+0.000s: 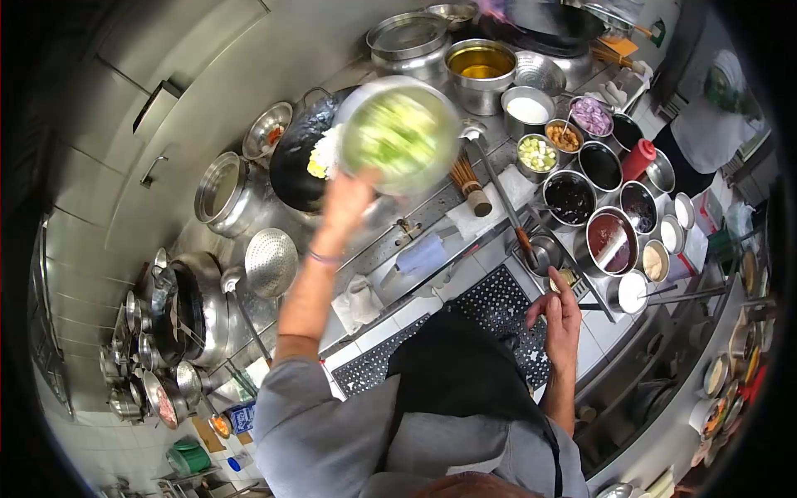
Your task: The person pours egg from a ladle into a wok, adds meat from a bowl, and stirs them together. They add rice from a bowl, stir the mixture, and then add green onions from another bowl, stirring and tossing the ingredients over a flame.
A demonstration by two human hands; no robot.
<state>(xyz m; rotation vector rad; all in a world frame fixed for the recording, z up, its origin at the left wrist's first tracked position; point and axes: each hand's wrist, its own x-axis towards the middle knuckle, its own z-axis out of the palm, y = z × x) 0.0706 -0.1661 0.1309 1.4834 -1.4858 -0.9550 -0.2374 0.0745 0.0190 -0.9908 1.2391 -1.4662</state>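
Observation:
My left hand (pixel 354 195) grips the near rim of a metal bowl (pixel 444 153), which is blurred by motion. Chopped green vegetables (pixel 394 133) fill the bowl. It is held above the right side of a black wok (pixel 290 166) and hides part of it. Inside the wok lie white rice (pixel 326 149) and a bit of yellow food, perhaps egg (pixel 315 167). My right hand (pixel 560 319) is empty in front of the counter, fingers apart, near the wooden handle of a long ladle (pixel 506 203).
A bamboo brush (pixel 471 189) lies beside the ladle. Sauce pots (pixel 610 241) and a red bottle (pixel 638 158) crowd the right. An oil pot (pixel 481 66) stands at the back. A perforated skimmer (pixel 271 261) rests left of my arm. Another person (pixel 710 124) stands far right.

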